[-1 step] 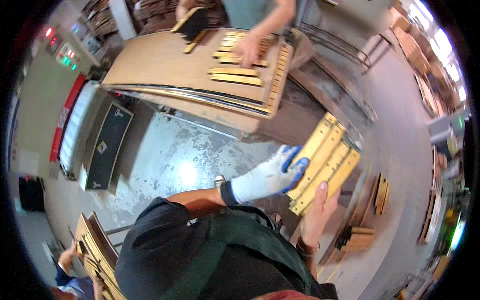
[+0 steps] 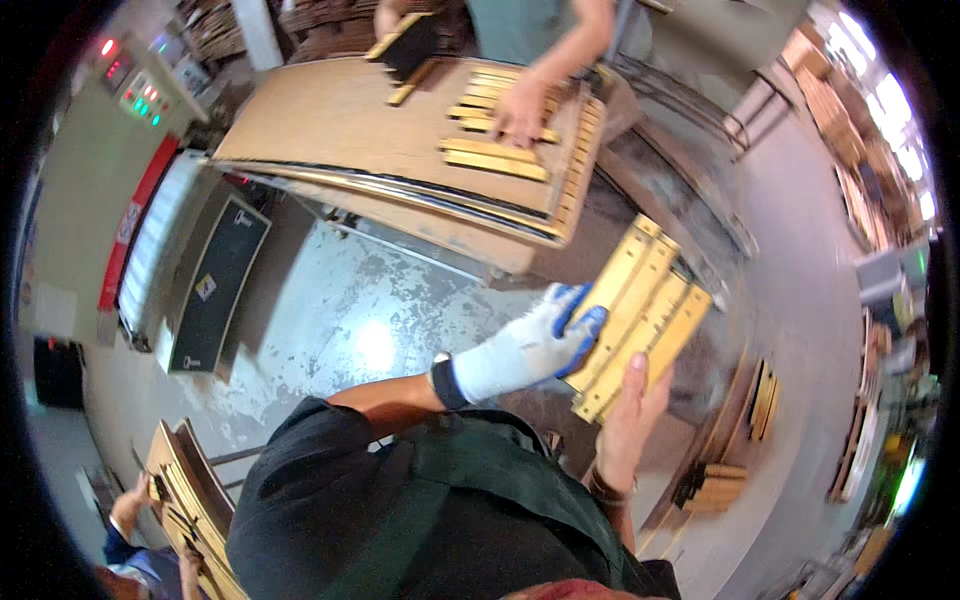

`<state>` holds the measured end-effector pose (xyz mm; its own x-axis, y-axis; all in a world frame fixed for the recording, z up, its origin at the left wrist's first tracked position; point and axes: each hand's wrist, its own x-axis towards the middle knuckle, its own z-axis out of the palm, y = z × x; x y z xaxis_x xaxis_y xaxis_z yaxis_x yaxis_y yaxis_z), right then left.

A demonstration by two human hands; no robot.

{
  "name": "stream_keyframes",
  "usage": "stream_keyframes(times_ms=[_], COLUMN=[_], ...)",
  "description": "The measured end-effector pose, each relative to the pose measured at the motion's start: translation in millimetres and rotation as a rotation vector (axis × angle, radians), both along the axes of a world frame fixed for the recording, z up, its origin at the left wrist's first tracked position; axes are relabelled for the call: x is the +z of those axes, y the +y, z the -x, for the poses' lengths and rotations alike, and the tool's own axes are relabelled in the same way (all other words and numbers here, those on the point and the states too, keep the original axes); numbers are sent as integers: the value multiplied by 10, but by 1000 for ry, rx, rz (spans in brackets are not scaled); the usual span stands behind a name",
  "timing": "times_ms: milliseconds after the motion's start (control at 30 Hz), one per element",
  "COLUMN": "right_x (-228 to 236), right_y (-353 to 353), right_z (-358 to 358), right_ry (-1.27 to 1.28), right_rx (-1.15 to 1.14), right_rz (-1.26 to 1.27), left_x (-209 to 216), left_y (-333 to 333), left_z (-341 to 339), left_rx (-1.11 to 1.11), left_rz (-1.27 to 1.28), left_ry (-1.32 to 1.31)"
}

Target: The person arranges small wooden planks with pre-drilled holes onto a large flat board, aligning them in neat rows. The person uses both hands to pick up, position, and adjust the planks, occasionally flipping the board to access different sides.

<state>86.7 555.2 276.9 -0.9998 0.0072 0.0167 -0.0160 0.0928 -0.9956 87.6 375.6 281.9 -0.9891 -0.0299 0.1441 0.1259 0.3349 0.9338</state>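
Several pale yellow wooden strips (image 2: 628, 312), lying side by side with small dark holes along them, are held tilted in front of me, to the right. My left hand (image 2: 548, 338), in a white glove with blue fingertips, is closed around their left edge. At the lower right edge, my bare right hand (image 2: 632, 412) grips the same strips with its thumb on top. Its other fingers are mostly hidden underneath.
Across from me, a co-worker's hand (image 2: 522, 108) rests among strips on a board-topped stack (image 2: 330, 115). Small strip bundles (image 2: 716, 486) lie low on the right. A machine with a red bar (image 2: 140, 222) stands left; another person handles boards (image 2: 190, 490) at lower left.
The view has shifted slightly, so the stack appears further right. The held strips have moved a little left in the picture, and both my hands keep their grip.
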Motion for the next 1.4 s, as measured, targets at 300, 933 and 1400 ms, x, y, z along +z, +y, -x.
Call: stream_keyframes(times_ms=[300,933,1400], right_x=[-128,-713,-634], right_y=[-3858,-9678,-10274], right_z=[704,2022,2521], right_ry=[249,40,102], right_rx=[689,1456,1651], right_rz=[187,-163,-552], left_x=[-3,-662,-519], left_y=[-3319,-7833,-8526], left_z=[-484,-46,-199], left_rx=[745,1036,664], left_rz=[40,-583,-861], left_ry=[-68,130,-164])
